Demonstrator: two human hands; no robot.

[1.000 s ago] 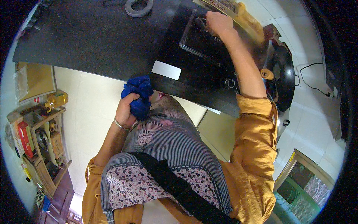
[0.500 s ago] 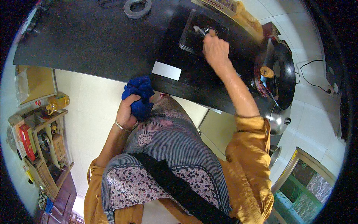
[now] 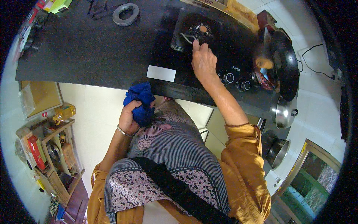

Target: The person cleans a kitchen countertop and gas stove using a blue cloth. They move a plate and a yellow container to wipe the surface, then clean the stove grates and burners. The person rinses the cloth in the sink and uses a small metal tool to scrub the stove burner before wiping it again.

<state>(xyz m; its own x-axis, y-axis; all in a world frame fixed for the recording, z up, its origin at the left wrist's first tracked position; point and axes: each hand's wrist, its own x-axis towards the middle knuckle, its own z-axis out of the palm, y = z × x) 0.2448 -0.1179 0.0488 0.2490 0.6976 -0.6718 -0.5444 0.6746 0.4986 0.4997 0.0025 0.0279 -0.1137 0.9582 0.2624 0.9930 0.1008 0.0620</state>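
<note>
My left hand (image 3: 128, 117) is closed around a bunched blue cloth (image 3: 140, 100), just in front of the counter edge. My right hand (image 3: 204, 61) reaches over the black gas hob (image 3: 220, 56). Its fingers pinch a slim, pale, stick-like tool (image 3: 186, 38), whose exact kind I cannot make out. The tool lies beside the bare left burner (image 3: 203, 29), which has a copper-coloured cap and no pan support on it. Two control knobs (image 3: 228, 77) show to the right of my wrist.
A grey ring (image 3: 126, 15) lies on the dark counter (image 3: 82, 44), behind a white rectangular plate (image 3: 161, 73). At right, a black wok (image 3: 287, 67) covers the other burner, with a steel pot (image 3: 286, 112) nearer. A wooden shelf (image 3: 56, 164) stands at lower left.
My right hand has moved left and slightly nearer with the pale tool, uncovering the burner cap and the knobs. My left hand keeps the cloth. The whole view has shifted a little.
</note>
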